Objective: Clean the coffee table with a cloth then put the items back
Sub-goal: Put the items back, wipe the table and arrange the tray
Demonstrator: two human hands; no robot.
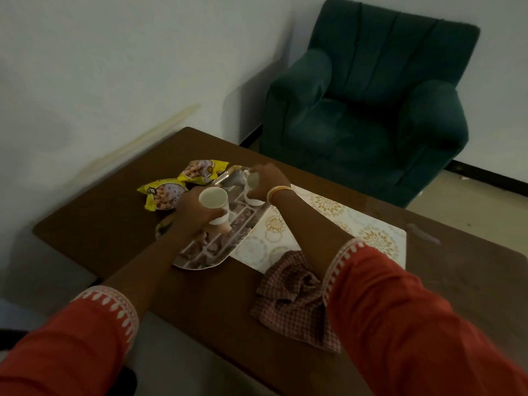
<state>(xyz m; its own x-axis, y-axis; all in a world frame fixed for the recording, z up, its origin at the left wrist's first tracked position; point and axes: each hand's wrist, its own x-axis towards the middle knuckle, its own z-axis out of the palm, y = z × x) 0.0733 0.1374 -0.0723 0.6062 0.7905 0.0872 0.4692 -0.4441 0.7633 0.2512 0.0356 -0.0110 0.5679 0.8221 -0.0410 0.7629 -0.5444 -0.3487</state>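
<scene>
Armchair (368, 110), dark green, upholstered, standing against the wall beyond the far end of the table.

Coffee table (94, 224), dark brown wood, set in the room corner.

Table mat (343, 221), pale with gold floral medallions, lying flat across the middle of the tabletop.

Tray (211, 252), oval, patterned in white-lined panels, resting on the table with its right edge over the mat.

Cloth (291, 301), red-and-white check, crumpled on the near part of the table (partly under the right sleeve), touching the mat's near corner.

Snack packets (183, 184), two, yellow, lying side by side on the table just left of the tray's far end.

Left hand (194, 210), fingers wrapped round a white cup (214, 200), held upright over the tray.

Right hand (268, 181), bangles at the wrist, fingers curled round a second white cup (253, 184) at the tray's far end; whether that cup touches the tray cannot be told.
</scene>
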